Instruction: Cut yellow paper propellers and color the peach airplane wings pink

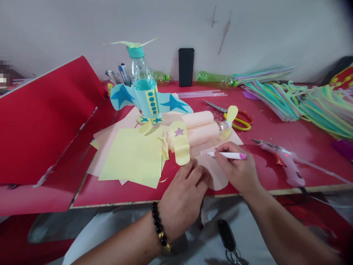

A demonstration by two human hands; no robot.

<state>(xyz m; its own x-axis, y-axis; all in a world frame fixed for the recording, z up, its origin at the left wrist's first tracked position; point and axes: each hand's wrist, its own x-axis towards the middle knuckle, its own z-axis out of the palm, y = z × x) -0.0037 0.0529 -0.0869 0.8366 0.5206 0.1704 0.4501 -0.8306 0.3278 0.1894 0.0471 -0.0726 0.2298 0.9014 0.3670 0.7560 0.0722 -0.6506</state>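
Note:
In my right hand (238, 167) is a slim white marker (230, 155) with a pink end, its tip low over a pale pink paper cutout (217, 175) with a rounded end. My left hand (187, 191), fingers bent, grips the left edge of that cutout; the fingertips are partly hidden. Just beyond lies a bottle plane wrapped in pink paper (202, 134), with a yellow wing (180, 149) bearing a purple star. A finished-looking bottle plane in blue paper (146, 95) stands upright behind it, with blue-star wings.
Yellow paper sheets (132, 154) lie to the left, near a raised red board (52, 125). Scissors (237, 121) and a pink glue gun (286, 162) are at right, before bundled pastel strips (278, 99). A black phone-like slab (186, 68) leans on the wall.

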